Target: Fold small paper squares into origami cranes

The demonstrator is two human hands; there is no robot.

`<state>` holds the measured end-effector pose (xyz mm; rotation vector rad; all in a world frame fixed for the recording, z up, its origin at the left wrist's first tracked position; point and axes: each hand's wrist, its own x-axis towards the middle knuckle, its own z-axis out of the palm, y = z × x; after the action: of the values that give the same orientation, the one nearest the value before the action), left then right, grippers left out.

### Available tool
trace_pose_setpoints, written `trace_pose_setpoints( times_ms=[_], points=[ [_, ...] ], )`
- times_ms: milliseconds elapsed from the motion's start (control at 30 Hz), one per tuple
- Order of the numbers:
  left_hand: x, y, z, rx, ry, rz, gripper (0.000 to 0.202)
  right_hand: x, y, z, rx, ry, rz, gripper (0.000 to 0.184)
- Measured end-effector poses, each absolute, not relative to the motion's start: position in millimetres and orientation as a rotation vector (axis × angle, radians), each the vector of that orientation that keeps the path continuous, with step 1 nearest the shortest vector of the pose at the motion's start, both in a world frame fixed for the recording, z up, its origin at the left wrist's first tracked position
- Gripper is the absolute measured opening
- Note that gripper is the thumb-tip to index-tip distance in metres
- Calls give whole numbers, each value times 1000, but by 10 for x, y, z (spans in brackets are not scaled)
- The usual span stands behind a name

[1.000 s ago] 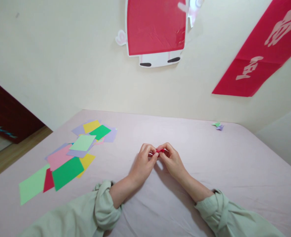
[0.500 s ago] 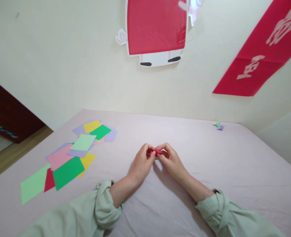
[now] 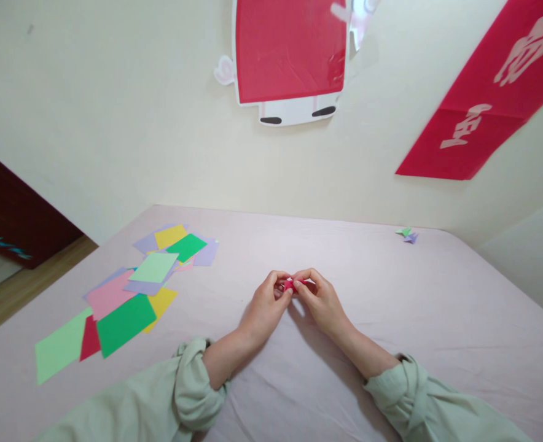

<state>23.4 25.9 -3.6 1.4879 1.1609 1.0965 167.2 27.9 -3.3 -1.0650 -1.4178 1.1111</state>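
A small piece of folded red paper point(image 3: 290, 285) is pinched between my two hands, just above the covered table. My left hand point(image 3: 268, 302) grips its left side with thumb and fingers. On the other side, my right hand point(image 3: 320, 299) holds it the same way, thumb in front. Fingers cover most of the paper, so its exact shape is hidden. Far off at the back right lie two little folded paper figures, one green point(image 3: 405, 232) and one purple point(image 3: 411, 238).
Loose coloured paper sheets overlap on the left, among them a dark green sheet point(image 3: 126, 324), a pink sheet point(image 3: 110, 294) and a light green sheet point(image 3: 62, 347). A pale pink cloth point(image 3: 437, 319) covers the table. The wall point(image 3: 137, 123) behind carries red decorations.
The red paper has turned between my fingers: its pointed tip to the right no longer shows and a flatter red face does. Both hands stay at nearly the same spot.
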Motion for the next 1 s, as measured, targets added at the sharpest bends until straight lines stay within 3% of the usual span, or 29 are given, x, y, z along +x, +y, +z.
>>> trace_pose_setpoints(
  times_ms=[333, 1000],
  points=[
    [246, 309, -47, 1261, 1147, 1132, 22, 1709, 290, 3, -1105, -1574, 832, 11],
    [225, 238, 65, 1470, 1160, 1151, 20, 1700, 250, 59, -1048, -1690, 761, 11]
  ],
)
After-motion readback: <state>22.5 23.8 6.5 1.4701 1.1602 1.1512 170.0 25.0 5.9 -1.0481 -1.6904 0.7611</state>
